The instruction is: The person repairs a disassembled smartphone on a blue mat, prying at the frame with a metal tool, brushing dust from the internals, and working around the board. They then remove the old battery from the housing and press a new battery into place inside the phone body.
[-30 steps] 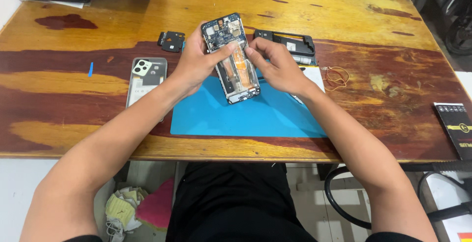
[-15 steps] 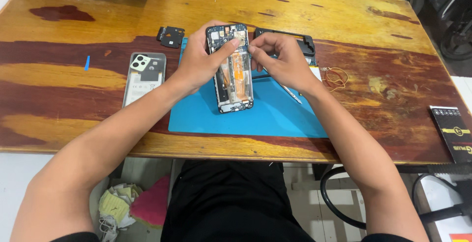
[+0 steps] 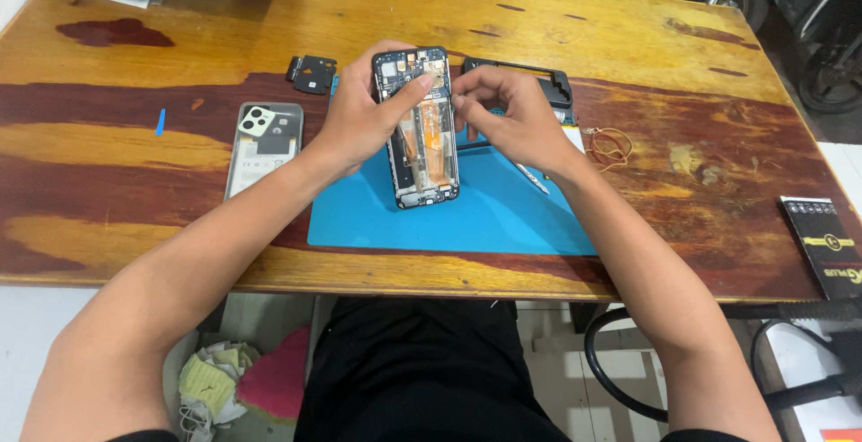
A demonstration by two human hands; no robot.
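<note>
An opened smartphone [image 3: 420, 141], its back cover off and orange flex cables showing inside, is lifted over a blue work mat [image 3: 467, 213]. My left hand [image 3: 359, 119] grips its left edge, the thumb laid across the upper part. My right hand [image 3: 507, 114] is at the phone's upper right edge with fingertips pinched together near the top; whether they hold a small part I cannot tell.
A clear phone back cover [image 3: 260, 144] lies left of the mat. A small black plate [image 3: 312, 74] and a black frame piece [image 3: 539, 83] sit behind. A thin metal tool [image 3: 532, 177], a rubber band [image 3: 611, 144] and a black booklet [image 3: 831, 245] lie right.
The phone has turned from a slant to nearly upright in my hands, and my right hand's fingers have moved up to its top right edge.
</note>
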